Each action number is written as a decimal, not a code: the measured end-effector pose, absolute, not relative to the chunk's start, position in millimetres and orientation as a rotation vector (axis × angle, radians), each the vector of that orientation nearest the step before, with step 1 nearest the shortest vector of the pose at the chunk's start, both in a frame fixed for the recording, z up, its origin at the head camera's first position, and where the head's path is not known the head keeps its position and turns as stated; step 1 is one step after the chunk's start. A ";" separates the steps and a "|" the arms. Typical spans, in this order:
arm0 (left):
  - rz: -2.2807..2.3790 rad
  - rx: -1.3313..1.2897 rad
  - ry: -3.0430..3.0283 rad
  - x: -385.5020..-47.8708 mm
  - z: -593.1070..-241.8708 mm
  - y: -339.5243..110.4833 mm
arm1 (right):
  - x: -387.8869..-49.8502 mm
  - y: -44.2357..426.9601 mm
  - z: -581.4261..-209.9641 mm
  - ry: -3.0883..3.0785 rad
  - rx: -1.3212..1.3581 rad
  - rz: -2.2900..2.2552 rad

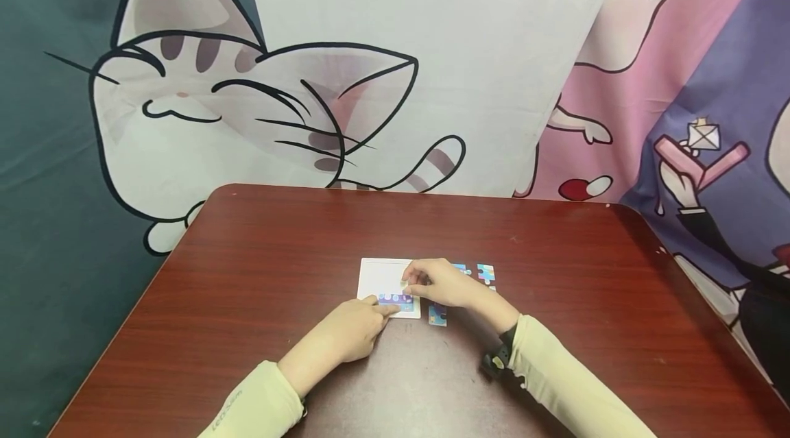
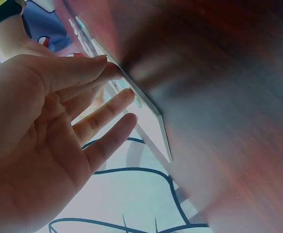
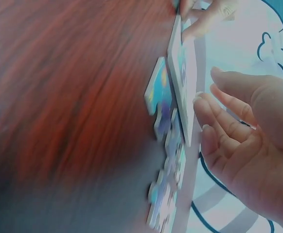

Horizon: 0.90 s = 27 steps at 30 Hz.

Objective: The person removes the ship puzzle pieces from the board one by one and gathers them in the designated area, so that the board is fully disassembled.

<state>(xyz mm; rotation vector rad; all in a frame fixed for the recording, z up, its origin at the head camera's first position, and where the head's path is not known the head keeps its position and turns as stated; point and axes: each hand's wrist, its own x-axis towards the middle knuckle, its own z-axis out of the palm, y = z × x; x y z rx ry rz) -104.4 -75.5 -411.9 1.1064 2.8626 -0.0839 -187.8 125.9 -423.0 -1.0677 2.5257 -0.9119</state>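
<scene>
A white puzzle tray (image 1: 378, 273) lies on the table, with fitted pieces (image 1: 395, 301) in purple and blue along its near side. My left hand (image 1: 354, 328) reaches in from the left, its extended index finger touching these pieces near the tray's front edge. In the left wrist view its other fingers (image 2: 105, 150) are spread loosely by the tray's edge. Above the tray's right part hovers my right hand (image 1: 447, 284), fingers bent and thumb apart from them. No piece shows between its fingers in the right wrist view (image 3: 243, 116).
Loose jigsaw pieces lie right of the tray: a blue one (image 1: 437, 315) near its front corner, another (image 1: 485, 272) farther back, and several partly hidden by the right hand and wrist. The brown table (image 1: 278, 239) ends before a cartoon-printed cloth (image 1: 469, 68).
</scene>
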 end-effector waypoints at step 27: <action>-0.092 1.084 2.818 -101.3 -409.5 -77.2 | -196.7 75.9 -420.1 2.465 -1.139 -0.658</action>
